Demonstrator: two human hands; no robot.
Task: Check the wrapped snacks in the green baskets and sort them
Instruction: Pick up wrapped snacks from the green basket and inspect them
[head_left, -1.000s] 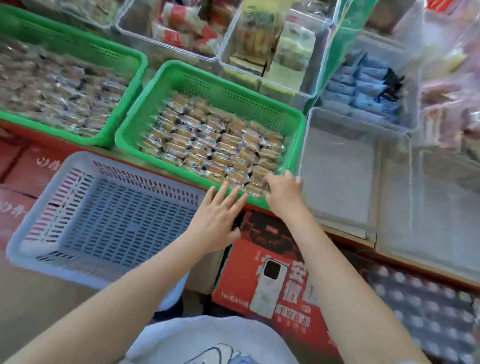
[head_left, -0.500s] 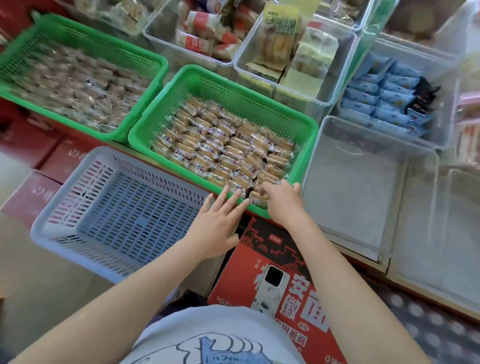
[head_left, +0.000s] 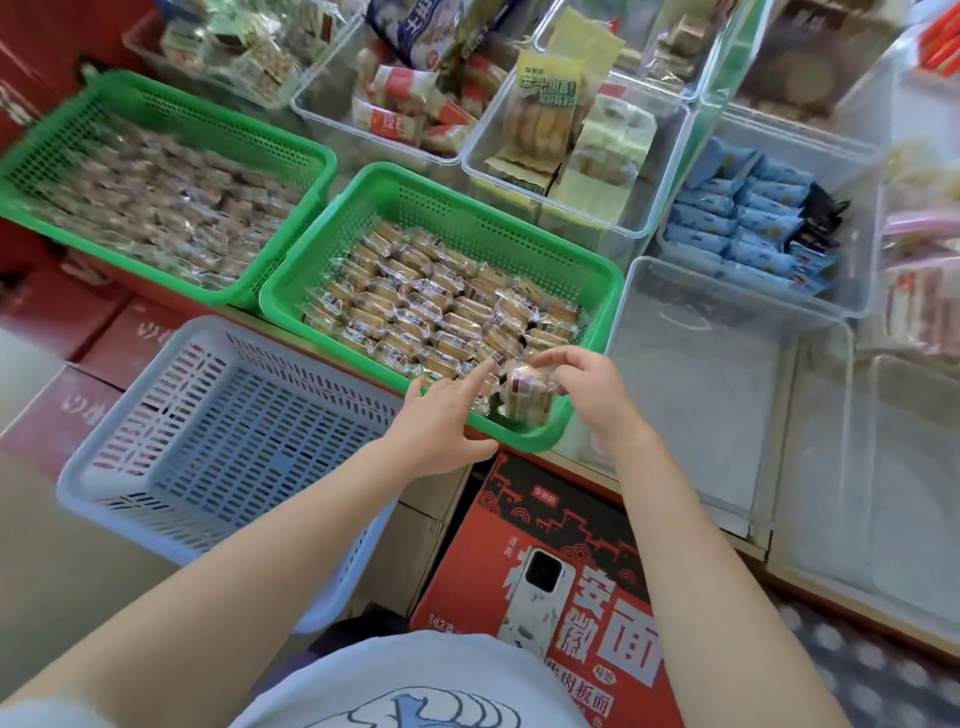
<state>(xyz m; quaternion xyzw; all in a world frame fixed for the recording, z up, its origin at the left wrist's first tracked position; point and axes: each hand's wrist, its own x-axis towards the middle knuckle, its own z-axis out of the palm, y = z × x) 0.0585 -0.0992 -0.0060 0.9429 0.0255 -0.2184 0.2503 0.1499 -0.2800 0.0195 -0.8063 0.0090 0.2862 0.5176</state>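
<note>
A: Snack packet (head_left: 525, 391), clear-wrapped, lifted just above the near right corner of the middle green basket (head_left: 608, 291). Right hand (head_left: 589, 387) pinches it, thumb and fingers curled onto the wrapper. Where does the risk lie?

B: Grip is on slippery film at one end, so the packet could probably slide free. A drop from here would likely land back among the rows of like packets (head_left: 415, 312), where a checked piece cannot be told from unchecked ones.

A: Left hand (head_left: 441, 423)?

B: Fingers extended and apart, forefinger reaching toward the packet, holding nothing; whether the fingertip touches the wrapper cannot be told. The palm sits over the basket's near rim. A push there might tip or shift the basket, which appears to overhang the shelf edge.

A: Surroundings?

B: Pale slotted basket (head_left: 218, 431), shown with nothing in it, just left of the hands; a second green basket (head_left: 291, 140) of wrapped snacks farther left; a clear bin (head_left: 727, 322) on the right. Destinations on both sides: a misjudged check could send the packet to the wrong one.
</note>
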